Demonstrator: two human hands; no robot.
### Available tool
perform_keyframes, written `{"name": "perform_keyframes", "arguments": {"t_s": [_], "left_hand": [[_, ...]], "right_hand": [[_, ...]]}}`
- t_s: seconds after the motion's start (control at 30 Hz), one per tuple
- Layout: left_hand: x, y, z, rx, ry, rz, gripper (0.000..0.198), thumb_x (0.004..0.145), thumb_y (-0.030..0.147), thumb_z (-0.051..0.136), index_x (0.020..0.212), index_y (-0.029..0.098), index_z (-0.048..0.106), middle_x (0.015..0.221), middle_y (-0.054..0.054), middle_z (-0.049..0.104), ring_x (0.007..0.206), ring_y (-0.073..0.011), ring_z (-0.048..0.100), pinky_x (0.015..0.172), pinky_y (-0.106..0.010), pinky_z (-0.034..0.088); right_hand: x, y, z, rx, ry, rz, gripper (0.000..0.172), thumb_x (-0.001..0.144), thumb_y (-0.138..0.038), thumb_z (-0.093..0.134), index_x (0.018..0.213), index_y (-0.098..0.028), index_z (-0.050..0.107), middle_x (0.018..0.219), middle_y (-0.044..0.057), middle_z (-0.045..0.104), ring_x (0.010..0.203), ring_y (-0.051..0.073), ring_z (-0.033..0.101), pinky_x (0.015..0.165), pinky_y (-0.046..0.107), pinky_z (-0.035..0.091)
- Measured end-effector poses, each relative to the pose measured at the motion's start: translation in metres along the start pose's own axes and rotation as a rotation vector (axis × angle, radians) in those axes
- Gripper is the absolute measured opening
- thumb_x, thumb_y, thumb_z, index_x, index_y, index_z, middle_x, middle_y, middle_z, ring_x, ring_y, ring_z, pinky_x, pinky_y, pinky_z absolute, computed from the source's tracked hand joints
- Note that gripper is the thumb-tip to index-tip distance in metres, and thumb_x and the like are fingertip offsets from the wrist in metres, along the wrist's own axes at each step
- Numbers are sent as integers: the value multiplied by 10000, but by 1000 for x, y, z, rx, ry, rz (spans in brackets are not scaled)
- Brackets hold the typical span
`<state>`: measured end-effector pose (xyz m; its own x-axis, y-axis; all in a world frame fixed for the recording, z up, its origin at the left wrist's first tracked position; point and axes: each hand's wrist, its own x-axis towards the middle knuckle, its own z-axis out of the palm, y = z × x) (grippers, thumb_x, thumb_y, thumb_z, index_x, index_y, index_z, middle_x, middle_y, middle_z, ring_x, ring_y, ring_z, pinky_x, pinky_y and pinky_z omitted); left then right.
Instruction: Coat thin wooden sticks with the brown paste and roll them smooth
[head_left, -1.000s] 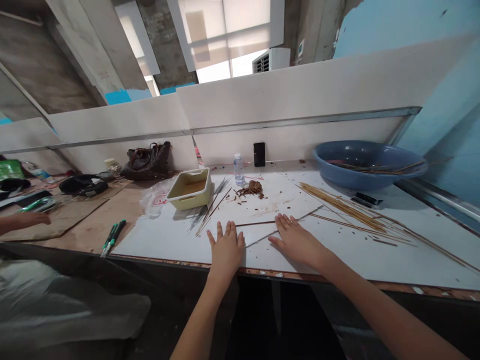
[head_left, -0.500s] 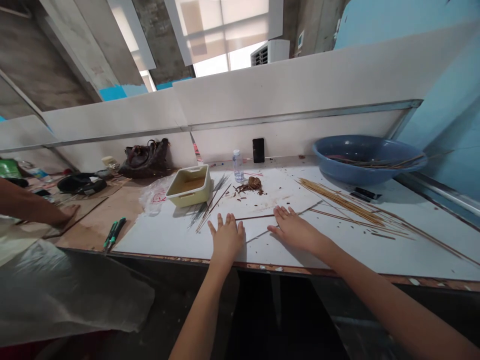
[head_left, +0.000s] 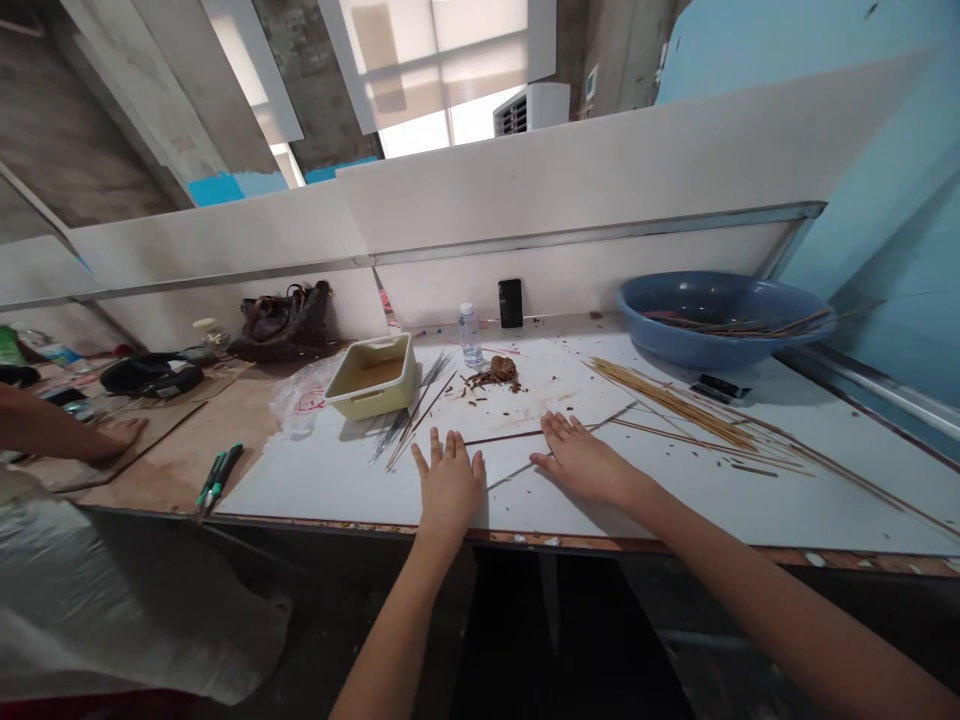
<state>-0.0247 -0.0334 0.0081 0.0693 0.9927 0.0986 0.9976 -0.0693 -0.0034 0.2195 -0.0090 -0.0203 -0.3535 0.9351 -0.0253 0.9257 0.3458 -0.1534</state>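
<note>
My left hand (head_left: 450,485) lies palm down on the white table sheet with its fingers spread. To its right my right hand (head_left: 583,458) is also flat, fingers stretched out and thumb apart. A thin dark brown stick (head_left: 504,438) runs between the two hands, its ends passing under or against the fingers. Nearer me, a thin grey strip (head_left: 511,476) slants beneath my right hand and shows again beyond it. Whether the fingers press on either piece, I cannot tell. Beyond the hands sits a crumbly brown lump (head_left: 504,371) with scattered bits.
A yellow tub (head_left: 341,402) of brownish liquid and a water bottle (head_left: 470,337) stand behind my hands. Bundled thin sticks (head_left: 671,402) lie right, before a blue basin (head_left: 690,345). Green-black cutters (head_left: 220,477) lie left, near another person's hand (head_left: 124,436). A phone (head_left: 511,303) leans upright.
The whole view has shifted slightly, so things appear a little further left. My hands stay flat in nearly the same places around the dark stick.
</note>
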Motion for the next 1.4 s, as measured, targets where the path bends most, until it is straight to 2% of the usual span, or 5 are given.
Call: {"name": "perform_keyframes", "arguments": {"t_s": [0.27,0.5,0.8,1.07,1.4], "left_hand": [[-39,7,-1,-9,-8,98,626,1195,363,340,1724,48,453,1796,-154,415,1759,-379,186,1413,-707,161],[-8,38,-4,-87,-111,203,630,1153,246,362,1749,48,399,1828,-151,344,1751,-323,240,1426,-608,220],[-35,30,15,-83,-77,254,656,1115,203,372,1762,95,395,1827,-156,347,1736,-312,300,1416,-653,221],[2,40,5,-96,-101,192,665,1092,214,415,1739,61,428,1802,-202,399,1724,-348,328,1408,-659,226],[-25,31,10,-103,-78,250,647,1122,247,365,1730,36,429,1794,-191,416,1715,-336,355,1424,-674,154]], "right_hand": [[-36,-8,18,34,83,-26,1041,1123,-782,209,1761,35,306,1825,283,265,1738,361,259,1425,560,239],[-7,-34,3,32,88,-95,875,1169,-674,237,1774,-52,352,1812,253,337,1731,343,284,1422,584,230],[-28,-40,18,47,61,-85,978,1149,-726,178,1754,24,339,1819,272,301,1737,351,269,1433,545,218],[6,-38,-6,54,-25,-26,945,1157,-674,189,1767,43,282,1837,285,222,1751,359,201,1434,552,181],[-21,-38,8,30,11,-67,945,1155,-704,187,1763,2,342,1820,275,308,1736,356,269,1434,560,197]]}}
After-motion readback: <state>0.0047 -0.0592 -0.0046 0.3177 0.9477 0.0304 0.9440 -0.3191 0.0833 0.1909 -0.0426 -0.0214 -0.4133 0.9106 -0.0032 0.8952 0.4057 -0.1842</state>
